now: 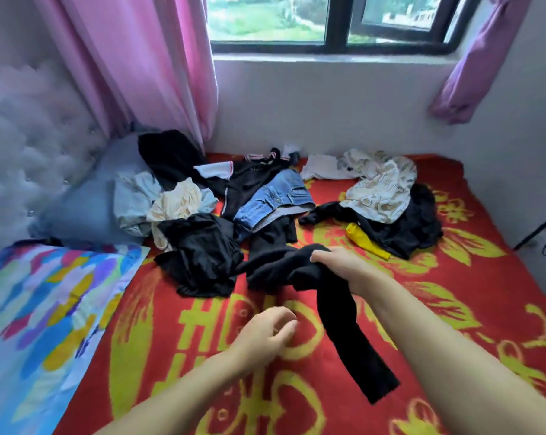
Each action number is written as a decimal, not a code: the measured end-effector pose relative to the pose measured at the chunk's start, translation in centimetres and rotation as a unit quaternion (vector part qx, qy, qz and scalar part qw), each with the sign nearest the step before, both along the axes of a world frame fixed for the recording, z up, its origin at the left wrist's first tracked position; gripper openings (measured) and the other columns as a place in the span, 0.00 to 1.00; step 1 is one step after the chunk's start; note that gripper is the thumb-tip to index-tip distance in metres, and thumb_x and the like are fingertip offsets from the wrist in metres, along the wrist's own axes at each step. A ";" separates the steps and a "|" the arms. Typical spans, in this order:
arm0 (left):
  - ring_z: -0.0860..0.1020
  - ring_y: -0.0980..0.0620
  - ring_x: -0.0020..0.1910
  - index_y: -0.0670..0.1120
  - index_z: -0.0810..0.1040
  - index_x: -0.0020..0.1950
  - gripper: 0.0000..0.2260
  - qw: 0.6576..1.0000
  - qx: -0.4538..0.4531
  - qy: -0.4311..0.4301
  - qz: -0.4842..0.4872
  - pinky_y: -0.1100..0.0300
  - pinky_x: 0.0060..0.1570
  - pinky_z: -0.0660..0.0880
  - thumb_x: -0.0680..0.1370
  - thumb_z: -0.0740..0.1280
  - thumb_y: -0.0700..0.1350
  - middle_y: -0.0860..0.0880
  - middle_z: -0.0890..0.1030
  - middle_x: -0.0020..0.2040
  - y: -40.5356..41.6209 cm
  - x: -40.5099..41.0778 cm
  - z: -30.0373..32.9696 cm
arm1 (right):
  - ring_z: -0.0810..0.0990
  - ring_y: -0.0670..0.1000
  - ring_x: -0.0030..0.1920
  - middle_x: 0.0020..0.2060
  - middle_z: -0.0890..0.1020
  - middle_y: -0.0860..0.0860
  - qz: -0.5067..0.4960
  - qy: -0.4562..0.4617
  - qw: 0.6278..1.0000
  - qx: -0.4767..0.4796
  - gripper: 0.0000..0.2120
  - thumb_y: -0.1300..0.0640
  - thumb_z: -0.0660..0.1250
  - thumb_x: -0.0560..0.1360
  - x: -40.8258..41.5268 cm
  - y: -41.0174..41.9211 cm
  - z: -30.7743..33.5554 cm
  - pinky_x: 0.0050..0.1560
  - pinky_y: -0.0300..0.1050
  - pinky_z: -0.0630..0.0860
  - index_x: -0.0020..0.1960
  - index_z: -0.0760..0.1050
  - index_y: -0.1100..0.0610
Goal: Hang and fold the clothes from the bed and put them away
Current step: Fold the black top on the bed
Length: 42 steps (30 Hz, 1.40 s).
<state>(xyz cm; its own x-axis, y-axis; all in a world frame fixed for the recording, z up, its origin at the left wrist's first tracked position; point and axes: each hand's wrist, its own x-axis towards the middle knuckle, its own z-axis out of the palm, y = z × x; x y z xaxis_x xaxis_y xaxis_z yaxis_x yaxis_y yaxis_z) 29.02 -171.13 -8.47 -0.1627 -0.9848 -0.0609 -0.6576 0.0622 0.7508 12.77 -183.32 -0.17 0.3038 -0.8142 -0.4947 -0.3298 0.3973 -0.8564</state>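
My right hand (340, 265) grips a black garment (343, 321) near the middle of the bed; one long dark end hangs down toward me. My left hand (267, 332) hovers lower and to the left, fingers loosely curled, holding nothing. Behind lies a scattered heap of clothes: a crumpled black piece (199, 255), blue denim shorts (274, 199), a black top with white sleeve trim (234, 177), a cream patterned garment (378, 189) over more black cloth, a yellow item (364, 240), and pale crumpled pieces (171, 202).
The bed wears a red blanket with yellow patterns (453, 309). A colourful pillow (45, 309) lies at the left, a grey-blue pillow (86, 199) against the tufted headboard. Pink curtains (146, 64) and a window stand behind. Dark metal hangers or a rack (544, 227) show at the right edge.
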 end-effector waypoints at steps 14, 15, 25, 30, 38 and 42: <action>0.77 0.45 0.57 0.43 0.75 0.58 0.08 0.978 -0.084 0.122 0.148 0.61 0.48 0.67 0.79 0.63 0.42 0.46 0.80 0.53 -6.6 -0.2 11.6 | 0.71 0.48 0.23 0.24 0.72 0.52 -0.043 -0.181 0.967 -0.175 0.11 0.61 0.60 0.69 -5.1 3.6 21.6 0.23 0.38 0.68 0.29 0.75 0.56; 0.77 0.45 0.57 0.41 0.76 0.57 0.08 0.973 -0.091 0.146 0.154 0.62 0.47 0.67 0.79 0.62 0.40 0.46 0.80 0.53 -6.7 0.3 12.1 | 0.70 0.48 0.22 0.24 0.72 0.53 -0.073 -0.149 0.969 -0.180 0.11 0.61 0.59 0.71 -6.4 3.5 21.2 0.23 0.39 0.68 0.32 0.74 0.58; 0.78 0.58 0.38 0.43 0.81 0.47 0.05 0.970 -0.140 0.190 -0.064 0.64 0.42 0.73 0.76 0.69 0.44 0.49 0.83 0.40 -2.7 -2.9 25.0 | 0.72 0.38 0.65 0.66 0.71 0.35 0.239 0.093 0.944 -0.209 0.48 0.44 0.77 0.66 -6.3 7.0 19.2 0.60 0.33 0.71 0.75 0.51 0.38; 0.78 0.52 0.36 0.45 0.76 0.50 0.09 0.955 -0.096 0.278 -0.034 0.61 0.38 0.74 0.75 0.71 0.47 0.46 0.83 0.39 -2.0 -0.5 28.8 | 0.82 0.50 0.46 0.45 0.85 0.53 0.149 -0.008 0.944 -0.295 0.07 0.61 0.70 0.73 -2.1 8.3 21.3 0.50 0.44 0.78 0.51 0.82 0.56; 0.76 0.58 0.45 0.37 0.78 0.55 0.07 0.991 -0.010 0.110 -0.076 0.64 0.50 0.72 0.78 0.66 0.37 0.48 0.79 0.48 -0.7 6.4 21.5 | 0.84 0.50 0.39 0.40 0.85 0.54 0.025 -0.150 0.934 -0.323 0.06 0.62 0.69 0.73 -4.3 6.8 25.6 0.36 0.39 0.79 0.44 0.83 0.54; 0.74 0.54 0.41 0.37 0.77 0.55 0.07 0.976 -0.095 0.194 0.029 0.62 0.42 0.70 0.81 0.61 0.37 0.44 0.76 0.44 -1.1 7.2 24.0 | 0.83 0.50 0.40 0.44 0.84 0.55 0.054 -0.031 0.949 -0.310 0.10 0.64 0.68 0.74 -6.5 6.3 24.7 0.38 0.39 0.79 0.54 0.78 0.56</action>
